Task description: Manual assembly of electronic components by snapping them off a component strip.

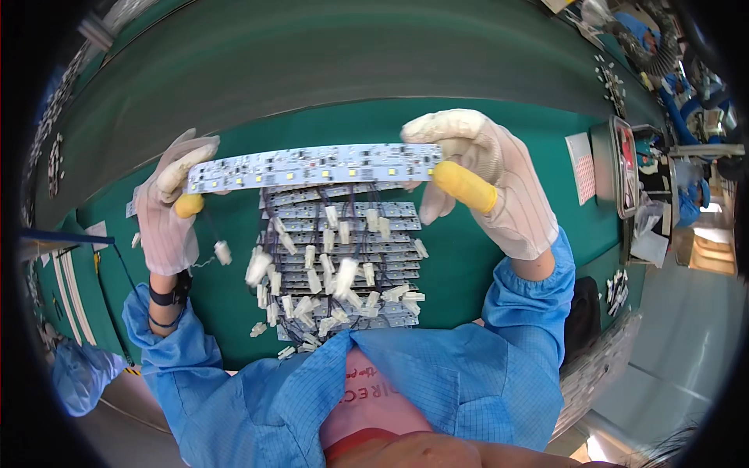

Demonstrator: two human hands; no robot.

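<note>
A long, narrow LED circuit board, pale with small chips and yellowish LEDs, is held level between my two hands. My left hand, in a white striped glove with a yellow thumb cover, grips its left end. The opposite end is pinched by my right hand, gloved the same way. Dark wires hang from the board, and a white connector dangles near my left hand. Below it lies a stack of similar boards, overlapping in rows, with many white plugs on dark wires spread over them.
A green mat covers the bench, with a broad dark band along its far side. At the right are a printed sheet and a metal tray. Loose white connectors lie near the right edge. A wrist strap circles my left wrist.
</note>
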